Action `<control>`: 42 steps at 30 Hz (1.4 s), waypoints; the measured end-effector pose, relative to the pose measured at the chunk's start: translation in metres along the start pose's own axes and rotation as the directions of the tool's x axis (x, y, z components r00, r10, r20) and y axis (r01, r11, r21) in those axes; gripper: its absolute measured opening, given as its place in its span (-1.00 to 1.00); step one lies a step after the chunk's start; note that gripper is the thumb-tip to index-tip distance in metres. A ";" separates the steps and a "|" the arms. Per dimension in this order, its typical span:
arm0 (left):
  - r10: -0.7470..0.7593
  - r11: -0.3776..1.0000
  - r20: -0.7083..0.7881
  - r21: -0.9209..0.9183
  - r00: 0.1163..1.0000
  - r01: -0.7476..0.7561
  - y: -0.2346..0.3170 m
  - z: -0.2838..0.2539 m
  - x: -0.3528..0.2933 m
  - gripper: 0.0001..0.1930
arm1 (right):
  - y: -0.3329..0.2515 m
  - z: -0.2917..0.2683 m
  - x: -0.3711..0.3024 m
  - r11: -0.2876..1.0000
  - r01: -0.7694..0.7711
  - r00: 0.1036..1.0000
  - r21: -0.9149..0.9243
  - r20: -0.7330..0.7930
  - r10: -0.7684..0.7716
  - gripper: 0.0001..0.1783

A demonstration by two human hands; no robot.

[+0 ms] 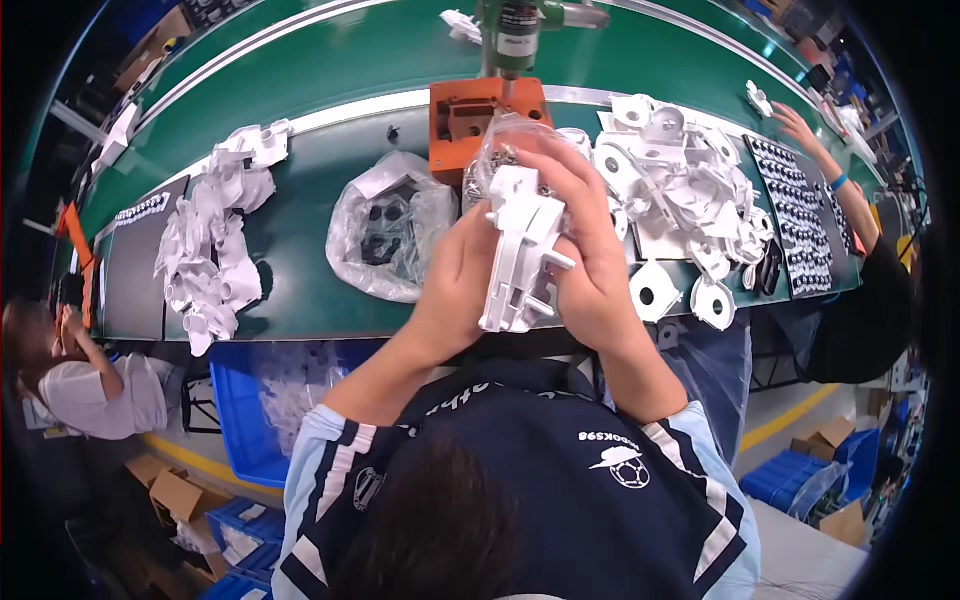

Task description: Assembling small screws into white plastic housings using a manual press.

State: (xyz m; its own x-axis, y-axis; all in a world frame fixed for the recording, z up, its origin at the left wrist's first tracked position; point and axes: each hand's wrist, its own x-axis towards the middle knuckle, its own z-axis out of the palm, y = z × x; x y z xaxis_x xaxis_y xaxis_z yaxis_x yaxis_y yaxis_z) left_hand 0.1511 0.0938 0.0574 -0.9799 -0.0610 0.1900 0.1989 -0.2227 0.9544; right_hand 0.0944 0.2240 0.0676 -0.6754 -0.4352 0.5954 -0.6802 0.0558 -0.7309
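A white moulded plastic part (524, 255) is held up between my two hands, over the near edge of the green bench. My left hand (462, 275) closes on its left side, and my right hand (590, 245) wraps round its right side with the fingers over the top. Just behind it lies a clear plastic bag (500, 150) of small metal pieces, partly hidden by my right fingers. An orange fixture block (455, 125) stands beyond, under a green press tool (515, 40). To the left sits an open clear bag (350, 235) with black parts inside.
White plastic parts are heaped on the left (215, 240) and on the right (690, 190). A tray of black pieces (795, 220) lies far right, near a co-worker's hand (797, 128). Below the bench edge is a blue bin (240, 420). Another person (95, 385) sits at far left.
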 end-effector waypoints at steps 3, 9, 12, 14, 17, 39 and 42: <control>0.073 0.996 -0.100 0.054 0.992 -0.067 -0.007 0.002 -0.006 -0.54 | 0.005 0.011 -0.005 0.830 -0.279 0.960 0.483 0.129 0.248 -0.35; 0.104 0.984 -0.106 0.154 0.989 -0.087 -0.017 -0.010 -0.002 -0.59 | 0.002 0.022 -0.010 0.689 -0.371 0.917 0.622 0.131 0.376 -0.41; 0.044 0.998 -0.113 0.055 0.993 -0.038 -0.011 -0.011 -0.002 -0.61 | 0.005 0.016 -0.003 0.645 -0.405 0.907 0.648 0.193 0.375 -0.41; -0.005 1.000 -0.123 -0.006 0.992 0.004 -0.014 -0.012 -0.004 -0.62 | 0.005 0.024 0.000 0.747 -0.353 0.935 0.563 0.178 0.307 -0.41; 0.033 0.999 -0.170 0.023 0.985 -0.029 -0.025 -0.011 -0.006 -0.62 | 0.013 0.031 -0.001 0.853 -0.290 0.957 0.434 0.153 0.248 -0.43; 0.338 -0.082 0.419 0.905 0.843 -0.417 -0.021 -0.124 0.106 -0.87 | 0.070 0.017 0.025 0.834 0.107 0.963 -0.541 0.264 0.048 -0.80; 0.204 -0.284 0.497 0.855 0.844 -0.435 -0.038 -0.120 0.129 -0.88 | 0.068 0.017 0.020 0.875 0.064 0.967 -0.480 0.245 0.064 -0.81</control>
State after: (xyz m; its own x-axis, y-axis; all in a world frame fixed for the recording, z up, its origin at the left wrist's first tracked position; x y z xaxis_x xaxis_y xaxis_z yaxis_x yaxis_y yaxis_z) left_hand 0.0187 -0.0224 0.0186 -0.7942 0.3864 0.4690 0.3558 0.9214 -0.1565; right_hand 0.0396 0.2035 0.0241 -0.6268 -0.6380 0.4473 -0.7752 0.4525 -0.4409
